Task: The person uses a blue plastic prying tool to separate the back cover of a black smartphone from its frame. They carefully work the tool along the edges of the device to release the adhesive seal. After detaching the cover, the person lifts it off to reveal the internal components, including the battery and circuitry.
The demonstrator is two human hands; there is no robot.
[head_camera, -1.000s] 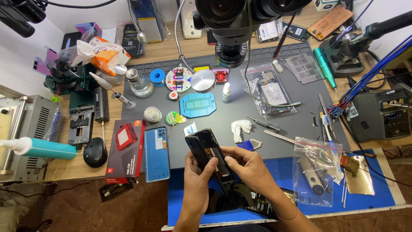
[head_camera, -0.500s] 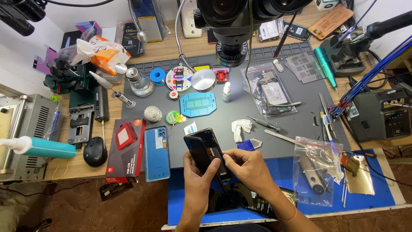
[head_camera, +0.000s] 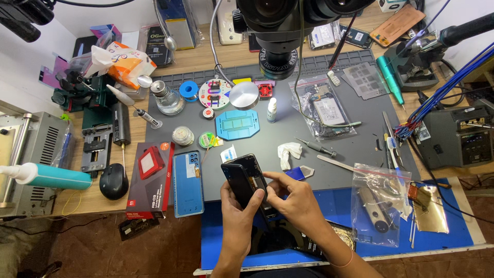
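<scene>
Far left of the table, a teal-and-white tube is lying on its side near the edge w/ a black mouse just beside it; neither is being touched. Next over, a red-and-black box and a blue phone-shaped panel are sitting side by side at the edge of the grey work mat.

Centre: the left hand is wrapping the lower part of a dark phone body, grip closed around it, thumb pressing on the front. The phone is being held tilted in the air over the blue mat, not resting on anything. The right hand is pinching at the phone's right edge, fingertips closed on it; whether a part is coming loose there can't be told.

Risk, as a judgement: w/ the phone unsupported, a slip could be dropping it onto the mat or clutter below; too much prying force at that edge may be cracking or bending the frame.

Further right, a clear plastic bag w/ a dark cylindrical item is lying near the right forearm, as is a gold-coloured sheet; a wide elbow move could be sweeping them off. Loose tweezers and picks are lying near too.
</scene>
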